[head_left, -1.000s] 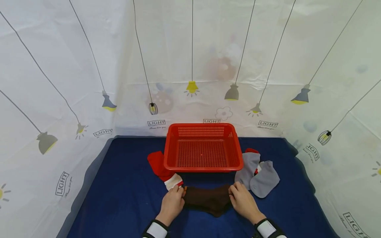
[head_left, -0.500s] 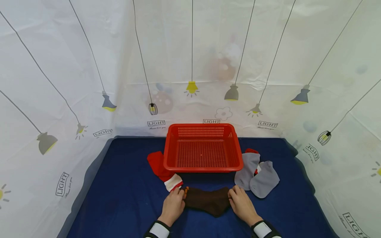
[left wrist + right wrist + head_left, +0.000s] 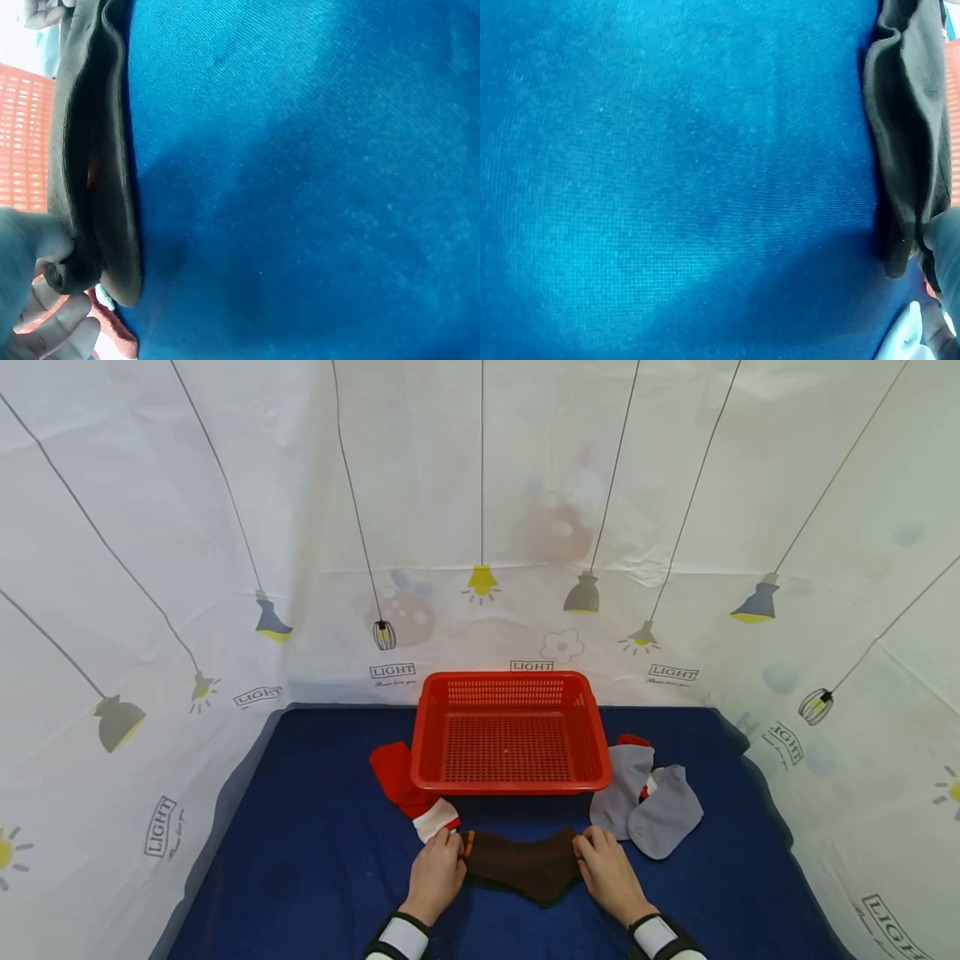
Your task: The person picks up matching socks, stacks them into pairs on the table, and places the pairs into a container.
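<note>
A dark brown sock (image 3: 521, 864) with an orange mark near one end is stretched sideways between both hands, low over the blue cloth. My left hand (image 3: 435, 872) pinches its left end; in the left wrist view the thumb presses the brown fabric (image 3: 112, 187) against the fingers. At the toe side, my right hand (image 3: 607, 870) pinches the other end. Seen from the right wrist, the sock (image 3: 907, 112) hangs in two layers with a fold between them. Just beyond the left fingertips lies a red sock (image 3: 401, 781) with a cream and red end.
A red plastic basket (image 3: 512, 791) with a perforated floor stands behind the sock. To its right lie grey socks (image 3: 663, 814), overlapping something red and white. Blue cloth (image 3: 315, 860) covers the table, and a white printed sheet (image 3: 480, 485) rises around its back and sides.
Both hands keep their pinch on the brown sock. The right hand has shifted slightly left, and the sock's orange mark shows more clearly beside the left fingers.
</note>
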Available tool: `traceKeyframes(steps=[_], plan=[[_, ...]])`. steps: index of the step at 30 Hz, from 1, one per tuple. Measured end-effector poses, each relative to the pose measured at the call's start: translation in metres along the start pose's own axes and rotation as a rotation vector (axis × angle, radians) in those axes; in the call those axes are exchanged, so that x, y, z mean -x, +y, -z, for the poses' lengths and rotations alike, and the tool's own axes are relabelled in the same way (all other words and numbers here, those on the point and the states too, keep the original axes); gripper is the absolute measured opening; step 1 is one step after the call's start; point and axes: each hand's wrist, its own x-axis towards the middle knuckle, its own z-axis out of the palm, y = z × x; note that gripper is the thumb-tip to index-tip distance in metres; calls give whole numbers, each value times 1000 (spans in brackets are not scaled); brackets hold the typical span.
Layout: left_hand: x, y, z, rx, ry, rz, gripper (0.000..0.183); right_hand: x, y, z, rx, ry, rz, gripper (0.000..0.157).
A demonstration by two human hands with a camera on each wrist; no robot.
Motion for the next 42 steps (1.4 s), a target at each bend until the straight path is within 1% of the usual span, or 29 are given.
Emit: traceKeyframes(steps=[4,7,15,19,22,25,27,29,30,33,35,38,42], plan=[[1,-2,-2,26,-45,67,29,2,2,-4,13,-34,-12,41],[2,-4,-1,24,-77,103,30,3,2,-4,10,-72,-36,41],[8,-8,-1,-18,-201,141,40,1,1,-1,-26,-154,-91,38],[9,-10,-1,-15,-229,147,41,0,1,1,-29,-189,-117,35],[5,-9,4,2,-266,158,41,-1,1,3,-34,-185,-119,33],[1,-8,13,39,-312,179,43,-2,1,3,-40,-141,-107,31],[-2,-7,18,52,-310,178,43,-2,1,3,-33,-102,-98,29],[-3,-6,21,46,-269,164,40,-3,1,4,-16,-71,-95,28],[-4,-5,22,37,-237,153,38,-3,1,4,-8,-63,-97,29],[-5,-3,22,-16,-148,134,32,-3,0,5,12,-69,-121,30],[-5,-2,19,-43,-119,139,31,-4,-1,6,18,-92,-138,30],[-2,-1,13,-67,-118,165,33,-5,-2,6,21,-123,-153,30],[6,-1,4,-63,-134,208,36,-5,-1,5,22,-147,-158,30]])
